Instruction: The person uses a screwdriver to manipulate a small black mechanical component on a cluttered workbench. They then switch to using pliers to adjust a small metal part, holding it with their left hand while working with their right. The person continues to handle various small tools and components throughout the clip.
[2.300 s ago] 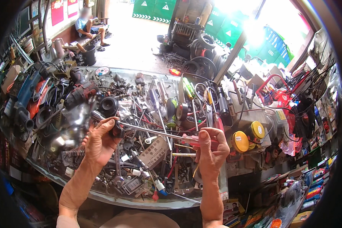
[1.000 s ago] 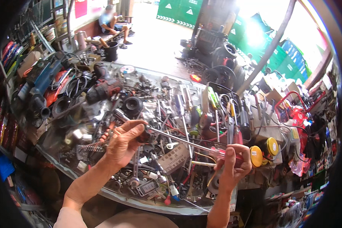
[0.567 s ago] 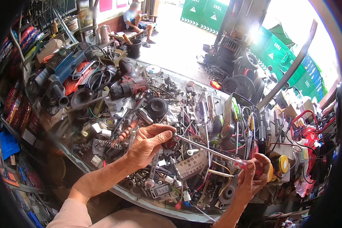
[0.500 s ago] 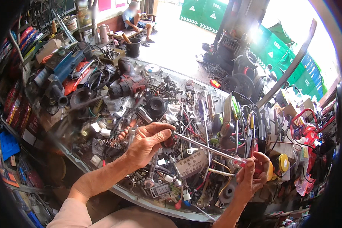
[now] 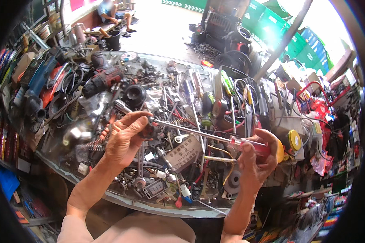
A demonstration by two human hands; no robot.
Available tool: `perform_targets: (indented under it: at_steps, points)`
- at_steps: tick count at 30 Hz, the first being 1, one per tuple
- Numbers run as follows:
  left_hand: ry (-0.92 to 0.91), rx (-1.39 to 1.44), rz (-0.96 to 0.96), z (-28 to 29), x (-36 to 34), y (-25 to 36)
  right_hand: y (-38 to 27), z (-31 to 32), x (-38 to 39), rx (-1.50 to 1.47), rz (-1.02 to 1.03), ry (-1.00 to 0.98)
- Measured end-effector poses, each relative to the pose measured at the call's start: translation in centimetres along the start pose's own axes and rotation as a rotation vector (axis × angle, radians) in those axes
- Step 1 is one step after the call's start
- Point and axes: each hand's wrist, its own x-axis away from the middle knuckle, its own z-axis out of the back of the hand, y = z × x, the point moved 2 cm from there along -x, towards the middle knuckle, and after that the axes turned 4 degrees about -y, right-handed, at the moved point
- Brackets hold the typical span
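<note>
Held out slantwise over the glass-topped bench [image 5: 150, 208]: a long, steel-shafted screwdriver with a see-through red handle [image 5: 211, 135]. Wrapped at that handle by the right hand [image 5: 257, 160]. At the other end, fingers pinched together on the left hand [image 5: 125, 137], apparently closed on a small, dark, roundish part [image 5: 151, 129] right by the tip; cannot tell if seated in it or merely touching. Tricky spot, that! Could skid off under a crooked push and jab the fingertips so close by. Could drop the part, too, with a slack pinch, down toward the grey-brown, lettered rectangular plate [image 5: 184, 153] or the steel spanner [image 5: 140, 170], and lose sight of it in the clutter. Out to the right, a yellow, round-lidded tub [image 5: 295, 139]: could get bumped by a sudden backward jerk.
</note>
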Motion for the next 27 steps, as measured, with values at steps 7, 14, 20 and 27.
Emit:
perform_targets:
  at_steps: [7,14,20,27]
  points:
    - [0.064,-0.009,-0.038,-0.8,0.2,0.8,0.3,-0.3,0.1,-0.03,-0.146,0.039]
    - [0.142,-0.033,0.012,-0.6,-0.1,0.0,0.3,-0.7,0.2,-0.047,0.091,-0.087]
    - [0.095,-0.092,0.015,0.0,0.0,-0.5,-0.2,-0.5,0.3,-0.03,0.063,-0.047]
    - [0.09,-0.15,0.03,-0.6,0.3,-0.3,-0.3,-0.5,0.2,-0.042,0.017,0.03]
